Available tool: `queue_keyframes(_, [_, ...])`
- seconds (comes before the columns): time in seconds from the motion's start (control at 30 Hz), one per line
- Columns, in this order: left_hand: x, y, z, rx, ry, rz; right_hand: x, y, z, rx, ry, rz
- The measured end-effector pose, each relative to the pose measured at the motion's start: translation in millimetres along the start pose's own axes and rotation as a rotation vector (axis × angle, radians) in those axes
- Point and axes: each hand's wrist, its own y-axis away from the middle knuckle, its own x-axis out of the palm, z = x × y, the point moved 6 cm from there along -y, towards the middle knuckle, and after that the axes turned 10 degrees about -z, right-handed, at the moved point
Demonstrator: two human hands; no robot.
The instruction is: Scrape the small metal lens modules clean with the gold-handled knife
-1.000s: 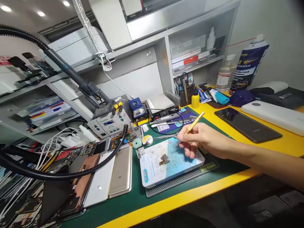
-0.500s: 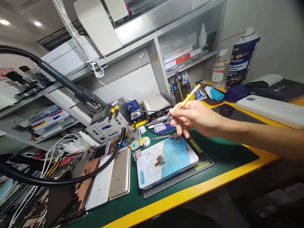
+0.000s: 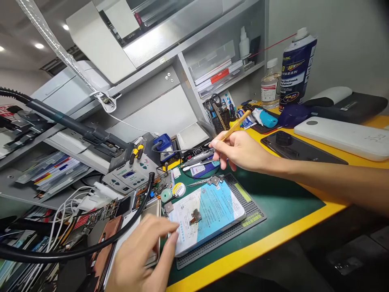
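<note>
My right hand [image 3: 240,151] pinches a yellow stick-like tool [image 3: 238,122], its rear end pointing up and right, above the back of the green mat [image 3: 282,198]. My left hand [image 3: 146,253] is over the left edge of a white and blue box [image 3: 220,211], thumb and forefinger a little apart with nothing seen between them. On the box lie a small metal part with a brown flex [image 3: 196,217], a grey square part [image 3: 215,180] at the back edge and another small part [image 3: 168,207] at the left corner.
Phones [image 3: 113,237] and a black hose [image 3: 133,223] are on the left. Behind stand a control station [image 3: 130,174] and a blue iron holder [image 3: 164,146]. A spray can [image 3: 296,73], a clear bottle [image 3: 270,87], a dark phone [image 3: 300,150] and a white slab [image 3: 343,138] are at the right.
My left hand has come into view from the bottom, beside the box. The view has shifted, and my right hand still holds the yellow tool.
</note>
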Motion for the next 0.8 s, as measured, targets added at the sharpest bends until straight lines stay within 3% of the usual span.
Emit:
queue_keyframes(0.17, [37.8, -58.4, -5.2, -0.054, -0.05, 0.224, -1.9, -4.8, -11.8, 0.065, -0.013, -0.041])
queue_keyframes(0.37, [85.9, -77.9, -4.2, -0.096, -0.04, 0.331, -0.7, -5.2, -20.8, 0.108, -0.013, -0.045])
queue_keyframes(0.8, [105.2, -87.2, -1.2, -0.147, -0.004, 0.337, -1.0, -1.1, -16.5, 0.133, 0.001, -0.039])
